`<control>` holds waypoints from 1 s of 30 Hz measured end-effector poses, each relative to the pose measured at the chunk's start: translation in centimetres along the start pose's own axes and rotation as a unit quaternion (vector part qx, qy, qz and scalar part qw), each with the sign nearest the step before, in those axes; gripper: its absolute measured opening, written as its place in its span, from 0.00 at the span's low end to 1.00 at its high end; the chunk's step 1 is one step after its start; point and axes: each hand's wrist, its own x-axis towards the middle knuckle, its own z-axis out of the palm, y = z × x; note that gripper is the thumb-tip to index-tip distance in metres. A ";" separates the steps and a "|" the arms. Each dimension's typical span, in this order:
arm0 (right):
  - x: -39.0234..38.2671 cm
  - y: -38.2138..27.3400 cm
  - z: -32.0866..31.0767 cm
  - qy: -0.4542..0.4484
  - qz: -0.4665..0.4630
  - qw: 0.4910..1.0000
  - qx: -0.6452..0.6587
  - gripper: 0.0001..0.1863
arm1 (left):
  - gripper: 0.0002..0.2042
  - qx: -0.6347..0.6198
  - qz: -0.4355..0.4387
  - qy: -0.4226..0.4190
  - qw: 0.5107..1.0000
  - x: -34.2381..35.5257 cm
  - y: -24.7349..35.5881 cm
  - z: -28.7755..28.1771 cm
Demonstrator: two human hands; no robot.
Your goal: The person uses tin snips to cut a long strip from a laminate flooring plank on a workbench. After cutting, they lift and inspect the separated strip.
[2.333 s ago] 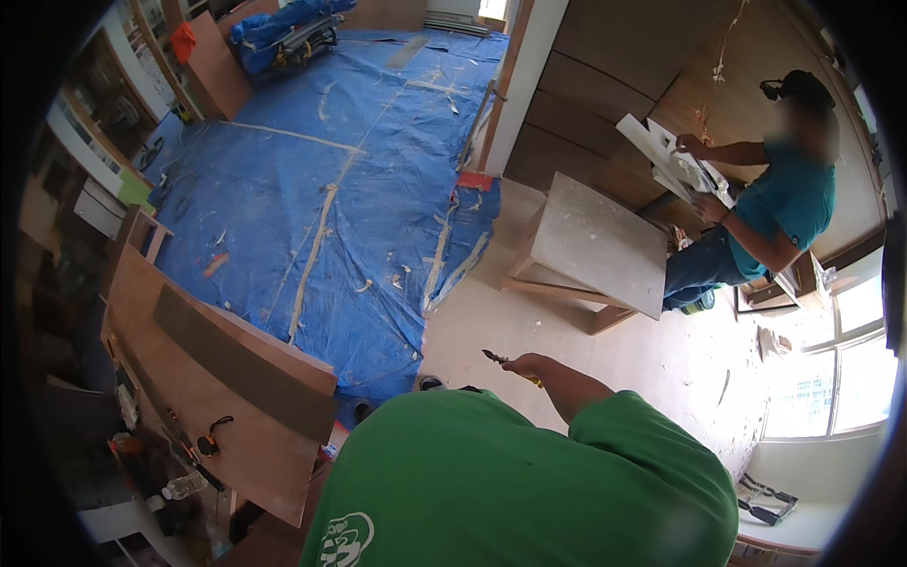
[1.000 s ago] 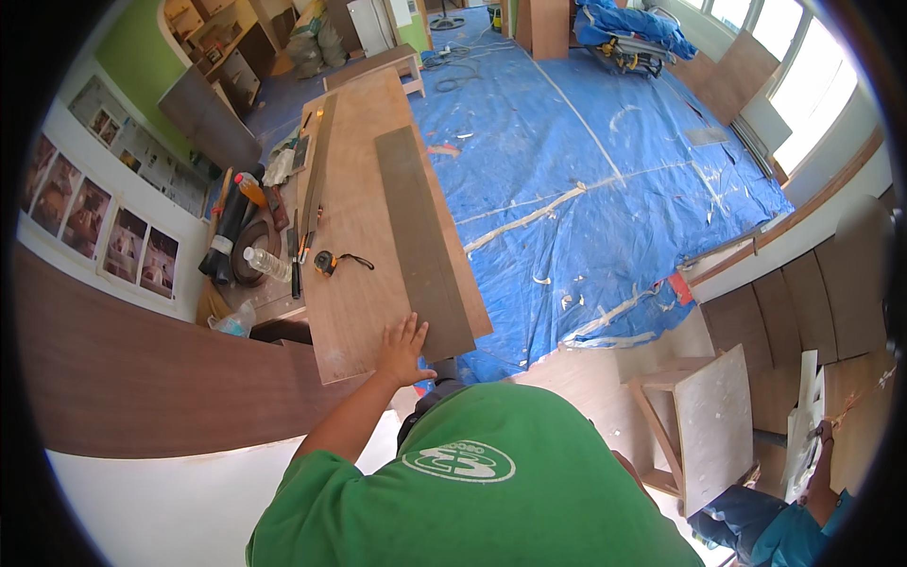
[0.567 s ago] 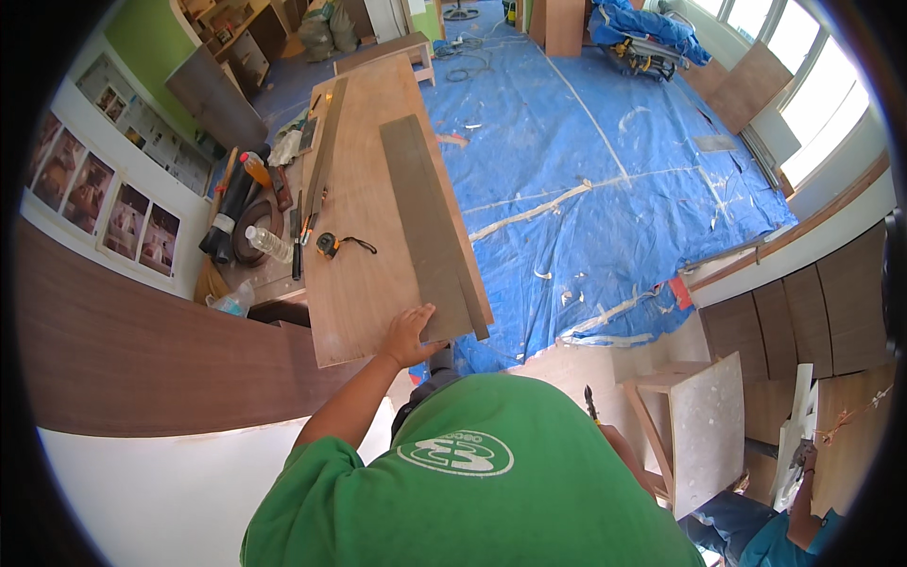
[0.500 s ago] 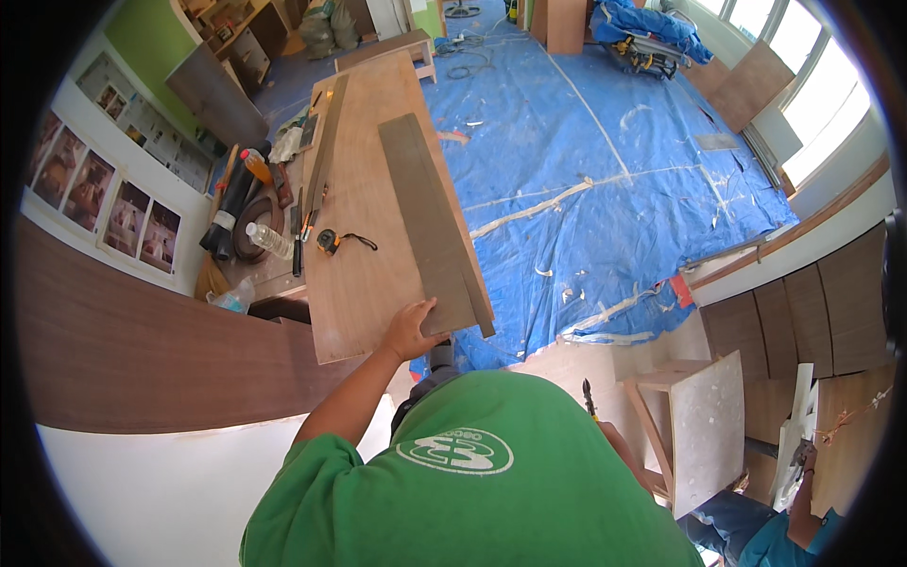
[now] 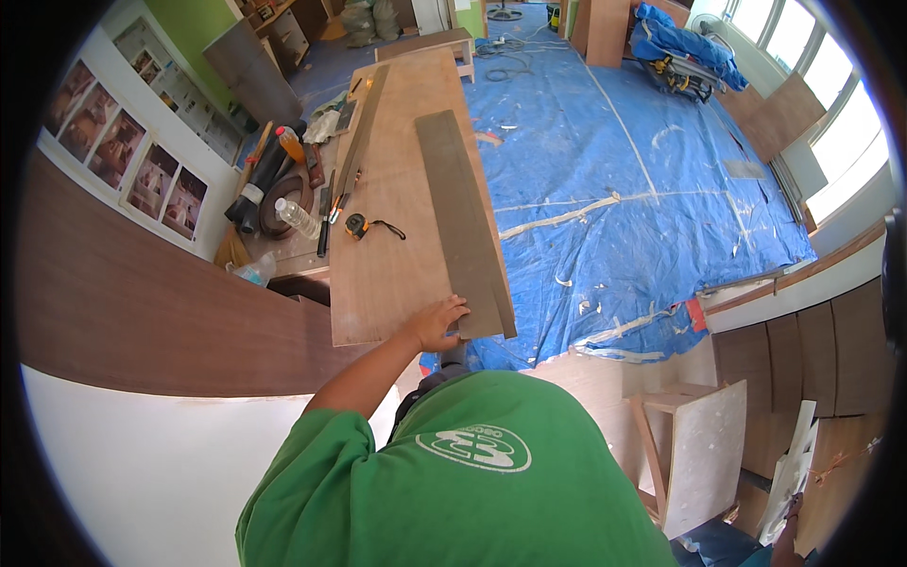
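A long, narrow brown board (image 5: 460, 227) lies lengthwise along the right side of a wide wooden panel (image 5: 387, 298). Along its right side runs a thin strip (image 5: 505, 307) that reaches the same near end. My left hand (image 5: 439, 323) grips the board's near left corner, fingers over the top and thumb by the end edge. To the left of the board, a tape measure (image 5: 356, 225) with a black wrist strap rests on the panel. My right hand is out of sight, beyond my green shirt.
Left of the panel are a clear plastic bottle (image 5: 298, 218), an orange bottle (image 5: 290, 144), black rolls (image 5: 260, 189) and hand tools. Blue sheeting (image 5: 586, 255) covers the floor. A wooden stand (image 5: 699, 454) is at lower right, with a co-worker's arm (image 5: 790, 529) beyond it.
The view has shifted, so the panel and board appear further right. My right hand, which held a dark-tipped tool with yellow on it, has gone out of view. My left hand keeps its grip.
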 end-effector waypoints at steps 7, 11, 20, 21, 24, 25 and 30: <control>-1.3 -0.4 -0.6 0.017 -0.003 1.000 0.000 0.36 | 0.31 0.028 -0.002 -0.018 0.999 0.2 0.3 -0.6; -1.2 -0.4 -0.3 0.022 -0.013 1.000 0.006 0.37 | 0.31 0.055 0.004 -0.034 0.998 -0.2 0.1 -0.6; -1.0 -1.2 0.5 0.022 -0.044 0.999 0.014 0.39 | 0.30 -0.122 -0.041 0.105 0.986 0.5 -0.3 0.0; -0.8 -2.1 0.9 0.010 -0.048 0.999 0.015 0.41 | 0.30 -0.174 -0.050 0.139 0.974 0.3 -0.8 0.3; -1.0 -3.2 0.6 0.026 -0.067 0.997 0.020 0.40 | 0.32 -0.281 -0.128 0.141 0.941 2.5 1.3 -1.2; -1.4 -4.4 0.8 0.021 -0.083 0.996 0.017 0.39 | 0.33 -0.279 -0.190 0.134 0.932 2.7 0.6 -1.5; -7.3 -11.9 1.5 -0.014 -0.134 0.991 0.011 0.33 | 0.42 -0.312 -0.331 0.167 0.875 3.2 -3.1 -2.8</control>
